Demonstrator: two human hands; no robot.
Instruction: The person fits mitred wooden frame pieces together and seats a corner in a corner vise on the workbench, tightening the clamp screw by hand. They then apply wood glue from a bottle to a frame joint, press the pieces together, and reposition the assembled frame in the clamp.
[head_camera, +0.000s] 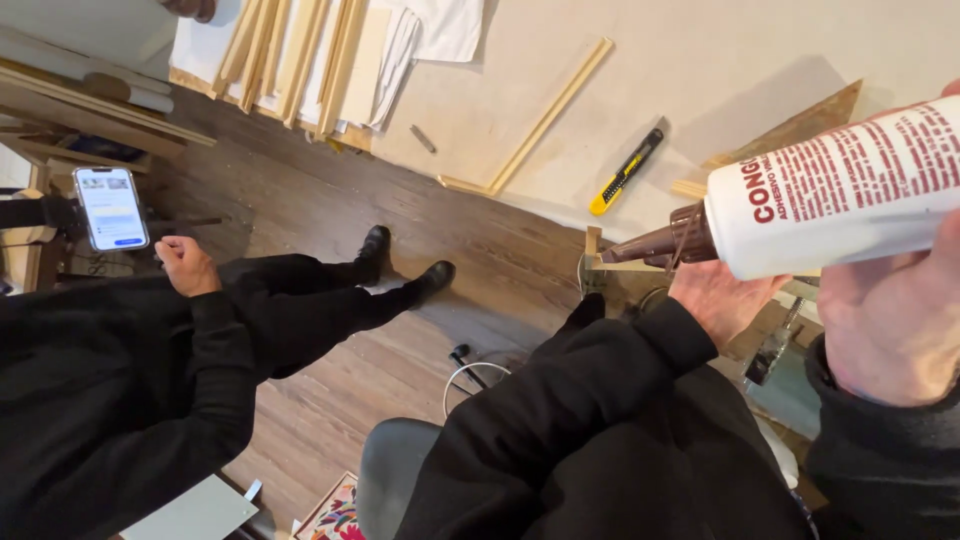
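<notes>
Two people share this view, which looks down past a pale worktable (700, 60) onto a dark wood floor (340, 200). Largest on the table's far edge is a stack of light wooden strips (290, 55) lying on white cloth (440, 25); a single long strip (550, 115) runs diagonally nearer the middle, and a yellow and black utility knife (625, 172) lies just beside the table's near edge.

At the frame's left sits another person in black, legs stretched across the floor, one clenched fist (185, 265) resting on a knee near a lit smartphone (111, 207) on a stand.

The wearer's right hand (895, 320) is wrapped round a white glue bottle (850, 190) with red print, held nearly level above the table's near corner, its brown nozzle (660, 243) pointing left. The left hand (722, 298) sits right under the nozzle, palm up, gripping a small wooden frame piece (598, 258) whose end shows just beyond the nozzle tip.
</notes>
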